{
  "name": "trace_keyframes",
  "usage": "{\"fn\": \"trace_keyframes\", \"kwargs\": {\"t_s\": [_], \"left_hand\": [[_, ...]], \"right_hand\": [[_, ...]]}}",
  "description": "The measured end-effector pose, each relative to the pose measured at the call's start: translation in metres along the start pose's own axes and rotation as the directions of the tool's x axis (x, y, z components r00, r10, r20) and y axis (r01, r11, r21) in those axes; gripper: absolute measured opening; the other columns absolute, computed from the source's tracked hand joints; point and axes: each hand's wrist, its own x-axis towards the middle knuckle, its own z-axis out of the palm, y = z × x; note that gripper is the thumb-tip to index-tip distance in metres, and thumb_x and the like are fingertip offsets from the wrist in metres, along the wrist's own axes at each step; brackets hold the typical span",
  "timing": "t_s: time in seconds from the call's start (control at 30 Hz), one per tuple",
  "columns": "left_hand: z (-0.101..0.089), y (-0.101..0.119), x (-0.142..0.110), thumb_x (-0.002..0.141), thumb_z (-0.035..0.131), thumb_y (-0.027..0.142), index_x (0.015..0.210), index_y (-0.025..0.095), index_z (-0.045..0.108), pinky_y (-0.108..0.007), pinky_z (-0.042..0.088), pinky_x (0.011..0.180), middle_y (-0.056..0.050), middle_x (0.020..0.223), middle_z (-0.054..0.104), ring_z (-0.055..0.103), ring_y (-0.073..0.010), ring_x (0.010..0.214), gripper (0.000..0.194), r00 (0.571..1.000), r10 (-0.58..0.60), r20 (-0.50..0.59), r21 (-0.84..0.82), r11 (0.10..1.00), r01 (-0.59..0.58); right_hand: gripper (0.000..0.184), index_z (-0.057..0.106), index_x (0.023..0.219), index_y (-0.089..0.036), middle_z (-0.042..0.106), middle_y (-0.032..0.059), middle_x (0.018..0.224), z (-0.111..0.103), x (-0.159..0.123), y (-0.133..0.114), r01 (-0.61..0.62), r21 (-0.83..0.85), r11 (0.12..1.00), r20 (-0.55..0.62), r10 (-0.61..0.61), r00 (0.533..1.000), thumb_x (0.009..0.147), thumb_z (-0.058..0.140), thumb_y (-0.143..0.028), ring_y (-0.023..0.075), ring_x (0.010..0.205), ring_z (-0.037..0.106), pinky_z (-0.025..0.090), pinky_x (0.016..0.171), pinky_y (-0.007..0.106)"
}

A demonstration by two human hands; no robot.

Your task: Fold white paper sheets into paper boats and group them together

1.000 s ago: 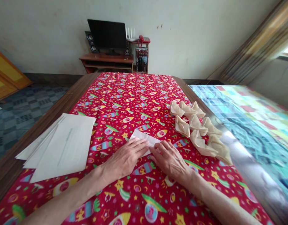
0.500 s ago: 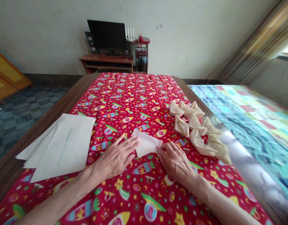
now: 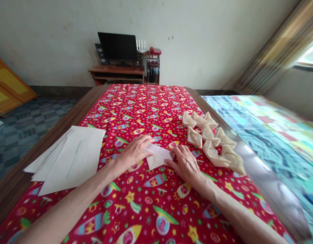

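Observation:
A small folded sheet of white paper lies on the red patterned cloth, with creases and a pointed lower flap showing. At its left edge, my left hand has its thumb on the near side and curled fingers on the far side. My right hand pinches the right corner between thumb and bent fingers. To the right sit several folded paper boat-like shapes, cream coloured, in loose rows. Over on the left lies a fanned stack of white paper sheets with faint print.
The red cloth covers the middle of a long brown table. Beyond its far end stand a monitor, speakers and a red telephone on a small desk. A bed with a chequered cover adjoins the right side.
My left hand has gone from lying flat on the paper to curling its fingers and thumb at the left edge. My right fingers have lifted and bent around the right corner. The view tilted up slightly.

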Motion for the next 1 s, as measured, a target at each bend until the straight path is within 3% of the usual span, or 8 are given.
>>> {"fn": "trace_keyframes", "kwargs": {"t_s": [0.1, 0.27, 0.5, 0.6, 0.7, 0.8, 0.9, 1.0], "left_hand": [[0.004, -0.01, 0.01, 0.076, 0.07, 0.035, 0.13, 0.02, 0.045, -0.035, 0.043, 0.098, -0.008, 0.121, 0.053, 0.051, -0.0213, 0.114, 0.061, 0.995, -0.011, 0.1, -0.018, 1.0, 0.013], [-0.003, -0.011, 0.015, 0.07, 0.073, 0.036, 0.125, 0.022, 0.054, -0.032, 0.046, 0.088, -0.005, 0.108, 0.061, 0.058, -0.0211, 0.101, 0.06, 0.974, -0.093, 0.207, -0.065, 0.992, 0.108], [-0.009, -0.008, 0.01, 0.071, 0.065, 0.022, 0.129, 0.023, 0.051, -0.017, 0.038, 0.049, 0.007, 0.066, 0.061, 0.054, -0.0103, 0.056, 0.06, 0.929, -0.268, 0.254, -0.266, 0.905, 0.333], [-0.012, -0.004, 0.005, 0.071, 0.064, 0.02, 0.128, 0.023, 0.053, -0.017, 0.039, 0.049, 0.007, 0.063, 0.058, 0.054, -0.0098, 0.054, 0.058, 0.94, -0.291, 0.176, -0.297, 0.895, 0.333], [-0.021, 0.005, 0.001, 0.075, 0.062, 0.016, 0.119, 0.023, 0.06, -0.022, 0.048, 0.067, 0.002, 0.08, 0.066, 0.06, -0.0129, 0.071, 0.045, 0.971, -0.229, -0.077, -0.277, 0.94, 0.199], [-0.03, 0.014, -0.003, 0.083, 0.054, 0.012, 0.114, 0.023, 0.062, -0.029, 0.047, 0.081, -0.002, 0.091, 0.066, 0.06, -0.0168, 0.086, 0.033, 0.95, -0.091, -0.3, -0.079, 0.994, 0.071], [-0.033, 0.02, -0.01, 0.085, 0.047, 0.007, 0.109, 0.023, 0.062, -0.036, 0.044, 0.085, -0.004, 0.095, 0.065, 0.057, -0.0214, 0.093, 0.033, 0.955, 0.032, -0.295, 0.184, 0.983, 0.024], [-0.029, 0.023, -0.021, 0.087, 0.044, 0.008, 0.1, 0.02, 0.063, -0.037, 0.043, 0.077, -0.005, 0.091, 0.064, 0.055, -0.0226, 0.087, 0.026, 0.99, 0.056, -0.127, 0.305, 0.952, -0.014]], "right_hand": [[0.039, 0.052, 0.111, -0.019, 0.057, 0.0103, 0.101, 0.002, -0.001, 0.006, 0.015, 0.007, 1.0, -0.008, -0.015, 1.0, 0.082, 0.061, -0.043, 0.0243, 0.095, 0.052, 0.044, 0.081, 0.037], [0.041, 0.052, 0.109, -0.019, 0.059, 0.0084, 0.1, -0.001, 0.008, 0.008, 0.025, 0.075, 0.997, 0.047, -0.028, 0.998, 0.077, 0.068, -0.039, 0.0222, 0.095, 0.055, 0.043, 0.083, 0.035], [0.01, 0.06, 0.077, -0.021, 0.057, -0.004, 0.07, -0.003, 0.029, 0.008, -0.104, 0.205, 0.973, 0.244, 0.052, 0.968, 0.073, 0.067, -0.025, 0.0107, 0.061, 0.051, 0.033, 0.055, 0.022], [0.008, 0.06, 0.069, -0.02, 0.056, -0.0041, 0.065, -0.008, 0.035, 0.008, -0.103, 0.289, 0.952, 0.253, 0.028, 0.967, 0.077, 0.061, -0.018, 0.0098, 0.059, 0.05, 0.032, 0.053, 0.021], [0.009, 0.06, 0.074, -0.018, 0.058, -0.0001, 0.074, -0.019, 0.045, 0.005, 0.044, 0.298, 0.954, 0.101, -0.077, 0.992, 0.083, 0.056, -0.019, 0.0123, 0.068, 0.052, 0.037, 0.06, 0.023], [0.016, 0.058, 0.082, -0.017, 0.06, 0.0048, 0.082, -0.028, 0.051, 0.0, 0.267, 0.134, 0.954, -0.083, -0.257, 0.963, 0.091, 0.046, -0.022, 0.016, 0.077, 0.05, 0.039, 0.071, 0.028], [0.022, 0.059, 0.089, -0.017, 0.061, 0.0081, 0.092, -0.028, 0.049, -0.004, 0.415, -0.046, 0.909, -0.058, -0.417, 0.907, 0.095, 0.038, -0.02, 0.0185, 0.082, 0.048, 0.038, 0.074, 0.032], [0.022, 0.059, 0.089, -0.017, 0.06, 0.0083, 0.092, -0.018, 0.04, -0.006, 0.499, -0.119, 0.859, 0.049, -0.497, 0.867, 0.095, 0.038, -0.018, 0.0193, 0.081, 0.046, 0.038, 0.071, 0.033]]}}
